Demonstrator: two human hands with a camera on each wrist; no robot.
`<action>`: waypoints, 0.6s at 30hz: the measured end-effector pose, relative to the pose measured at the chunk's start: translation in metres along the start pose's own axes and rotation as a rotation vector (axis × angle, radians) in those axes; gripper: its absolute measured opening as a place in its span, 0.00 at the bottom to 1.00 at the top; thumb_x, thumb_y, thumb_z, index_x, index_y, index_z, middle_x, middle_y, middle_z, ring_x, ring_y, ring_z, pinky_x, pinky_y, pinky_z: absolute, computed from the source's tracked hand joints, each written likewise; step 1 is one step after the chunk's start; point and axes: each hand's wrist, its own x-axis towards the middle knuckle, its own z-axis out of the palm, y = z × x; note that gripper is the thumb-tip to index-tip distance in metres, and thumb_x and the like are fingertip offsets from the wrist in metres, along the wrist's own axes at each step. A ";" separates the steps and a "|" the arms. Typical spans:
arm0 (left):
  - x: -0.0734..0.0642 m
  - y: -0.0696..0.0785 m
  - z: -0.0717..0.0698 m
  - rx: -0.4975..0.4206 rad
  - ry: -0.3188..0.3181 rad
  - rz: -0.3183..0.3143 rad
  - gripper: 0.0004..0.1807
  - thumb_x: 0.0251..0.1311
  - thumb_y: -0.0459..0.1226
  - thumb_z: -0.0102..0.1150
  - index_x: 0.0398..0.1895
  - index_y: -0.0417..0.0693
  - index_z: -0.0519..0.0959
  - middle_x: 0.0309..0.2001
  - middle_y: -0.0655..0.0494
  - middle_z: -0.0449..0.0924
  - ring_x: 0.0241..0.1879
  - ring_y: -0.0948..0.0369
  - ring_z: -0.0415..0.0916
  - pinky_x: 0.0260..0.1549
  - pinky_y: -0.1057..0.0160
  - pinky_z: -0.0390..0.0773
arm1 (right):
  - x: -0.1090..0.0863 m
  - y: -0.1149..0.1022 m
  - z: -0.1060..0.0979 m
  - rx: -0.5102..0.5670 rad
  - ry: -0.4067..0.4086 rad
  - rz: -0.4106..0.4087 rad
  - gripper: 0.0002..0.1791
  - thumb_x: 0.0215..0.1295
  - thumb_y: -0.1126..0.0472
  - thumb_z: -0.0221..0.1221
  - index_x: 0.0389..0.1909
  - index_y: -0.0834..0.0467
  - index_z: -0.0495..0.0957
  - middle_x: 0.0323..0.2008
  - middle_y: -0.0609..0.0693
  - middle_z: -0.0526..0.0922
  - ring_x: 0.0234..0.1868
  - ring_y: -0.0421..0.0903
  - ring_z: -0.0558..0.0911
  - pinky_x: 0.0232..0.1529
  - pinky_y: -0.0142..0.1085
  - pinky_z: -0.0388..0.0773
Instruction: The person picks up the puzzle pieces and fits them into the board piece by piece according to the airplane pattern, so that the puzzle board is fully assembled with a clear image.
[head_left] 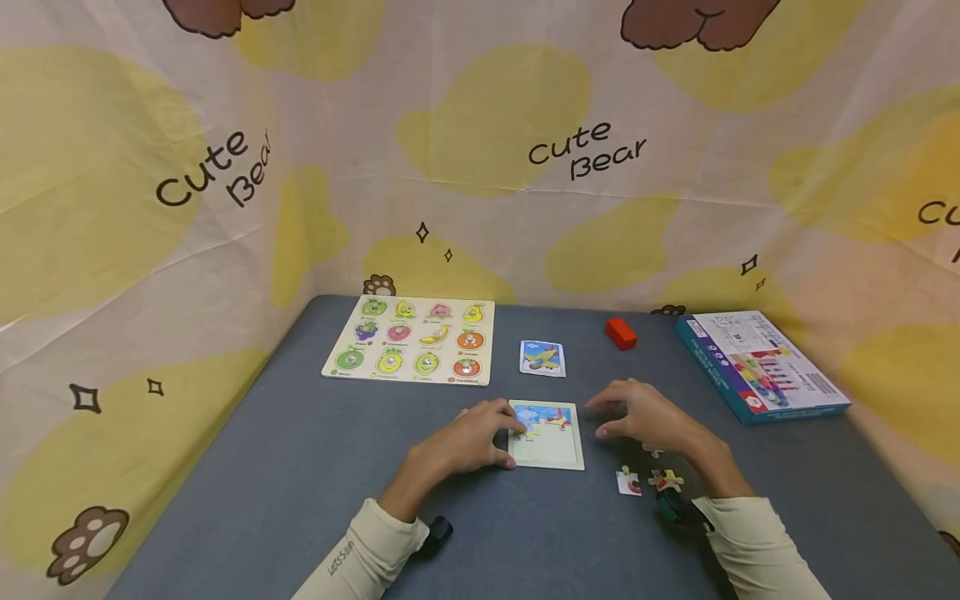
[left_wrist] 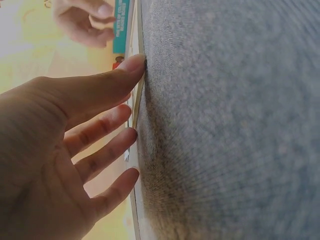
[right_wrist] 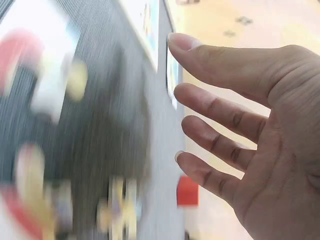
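Grey desk [head_left: 300, 458]: support surface. Left hand [head_left: 472, 437]: fingers spread, nearly straight, touching left edge of puzzle tray [head_left: 553, 448]. Right hand [head_left: 648, 415]: fingers well apart from thumb, holding nothing. Puzzle tray: between hands, partly filled. Loose puzzle pieces [head_left: 666, 480]: near right hand.

Puzzle pieces [right_wrist: 52, 65] blur in the right wrist view; the left hand [head_left: 471, 437] partly hides the tray [head_left: 551, 451].

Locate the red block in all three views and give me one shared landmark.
Head: red block right of centre, slightly below.
Left wrist: red block mostly hidden, a sliver upper left of centre.
Right wrist: red block low, just right of centre.
Shared landmark: right hand, seen in all three.
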 end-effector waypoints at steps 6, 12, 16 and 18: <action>0.000 -0.001 0.001 -0.025 0.007 0.017 0.27 0.60 0.41 0.78 0.63 0.50 0.85 0.61 0.55 0.77 0.63 0.55 0.73 0.62 0.45 0.70 | -0.025 0.026 -0.011 -0.032 0.001 0.041 0.20 0.65 0.56 0.73 0.56 0.56 0.87 0.52 0.52 0.86 0.56 0.56 0.78 0.57 0.60 0.75; 0.000 -0.001 0.001 -0.035 0.008 0.011 0.27 0.62 0.42 0.78 0.64 0.50 0.85 0.61 0.55 0.76 0.63 0.56 0.73 0.65 0.42 0.70 | -0.042 0.044 -0.016 -0.042 -0.006 0.068 0.20 0.62 0.57 0.75 0.54 0.58 0.88 0.50 0.50 0.86 0.53 0.54 0.79 0.54 0.53 0.75; -0.001 0.000 0.001 -0.034 0.008 0.015 0.27 0.62 0.41 0.78 0.64 0.50 0.85 0.61 0.55 0.76 0.63 0.56 0.73 0.65 0.41 0.70 | -0.050 0.052 -0.018 -0.043 -0.016 0.087 0.20 0.61 0.57 0.76 0.53 0.58 0.89 0.48 0.48 0.86 0.51 0.52 0.78 0.51 0.49 0.75; -0.001 0.001 0.001 -0.030 0.005 0.013 0.27 0.62 0.41 0.77 0.64 0.50 0.85 0.61 0.55 0.76 0.63 0.56 0.73 0.65 0.42 0.70 | -0.052 0.054 -0.018 -0.044 -0.016 0.098 0.18 0.62 0.57 0.75 0.52 0.58 0.89 0.47 0.48 0.86 0.50 0.51 0.78 0.50 0.48 0.75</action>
